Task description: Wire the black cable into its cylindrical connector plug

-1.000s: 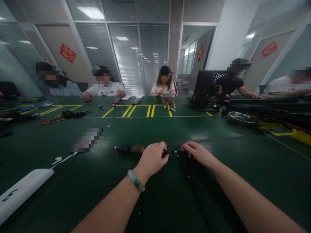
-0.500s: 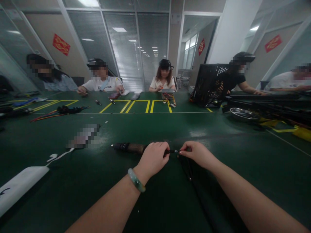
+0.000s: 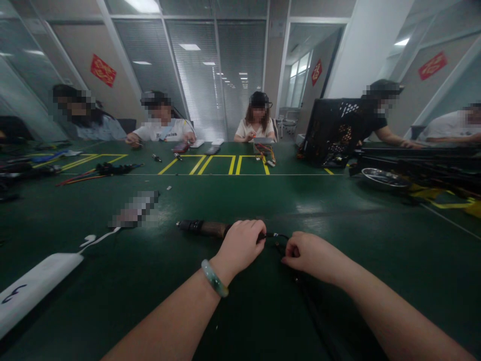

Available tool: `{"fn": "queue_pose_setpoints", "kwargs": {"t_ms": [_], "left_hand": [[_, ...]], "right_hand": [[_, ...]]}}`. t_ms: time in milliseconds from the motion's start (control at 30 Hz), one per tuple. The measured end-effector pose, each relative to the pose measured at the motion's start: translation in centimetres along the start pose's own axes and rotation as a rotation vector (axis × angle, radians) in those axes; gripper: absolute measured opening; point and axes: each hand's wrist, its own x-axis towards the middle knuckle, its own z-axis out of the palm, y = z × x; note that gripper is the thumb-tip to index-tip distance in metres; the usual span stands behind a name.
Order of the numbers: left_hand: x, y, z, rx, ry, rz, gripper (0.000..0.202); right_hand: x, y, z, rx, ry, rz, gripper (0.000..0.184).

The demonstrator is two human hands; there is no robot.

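A dark rod-shaped tool (image 3: 205,228) with a brown middle lies on the green table (image 3: 240,200). My left hand (image 3: 240,244), with a pale green bangle on the wrist, is closed round its right end. A thin black cable (image 3: 280,239) leaves that end and runs down toward me. My right hand (image 3: 311,253) is closed in a pinch on this cable just right of the left hand.
A white power strip (image 3: 33,286) and a white plug (image 3: 89,239) lie at the left. Several people sit along the far and right sides. A black crate (image 3: 330,133), a metal dish (image 3: 385,178), cables (image 3: 97,173) and yellow floor-tape lines (image 3: 214,164) mark the far half.
My right hand has drawn back toward me and lower, curling tighter on the cable. My left hand keeps its hold on the tool.
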Motion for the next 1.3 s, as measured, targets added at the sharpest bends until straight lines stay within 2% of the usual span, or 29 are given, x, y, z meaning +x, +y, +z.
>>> {"fn": "queue_pose_setpoints", "kwargs": {"t_ms": [100,267,400,500,633,700,967,1167,1300], "left_hand": [[0.0,-0.1,0.1,0.004,0.016,0.013,0.011],[0.0,-0.2,-0.1,-0.016,0.023,0.026,0.010],[0.0,-0.1,-0.4,-0.024,0.004,0.017,0.011],[0.0,0.0,-0.6,-0.001,-0.023,0.015,0.010],[0.0,0.0,-0.7,0.014,-0.030,0.025,0.011],[0.0,-0.1,-0.7,0.005,-0.019,0.034,0.011],[0.0,-0.3,-0.5,-0.056,0.016,0.047,0.011],[0.0,-0.2,-0.7,-0.045,0.012,0.035,0.011],[-0.1,-0.2,-0.7,-0.053,0.022,0.035,0.011]], "right_hand": [[-0.2,-0.6,0.2,0.008,0.025,0.035,0.025],[-0.3,-1.6,0.8,0.096,-0.004,-0.002,0.012],[0.0,-1.9,1.2,0.222,0.006,-0.010,0.012],[0.5,-1.7,1.8,0.274,0.090,0.010,0.012],[1.6,-0.8,2.1,0.209,0.281,0.051,0.010],[2.0,-0.3,2.0,0.192,0.322,0.064,0.011],[2.2,0.2,1.8,0.230,0.197,-0.041,0.010],[2.1,0.2,1.9,0.252,0.182,0.008,0.013],[2.1,0.2,2.1,0.188,0.226,0.040,0.009]]}}
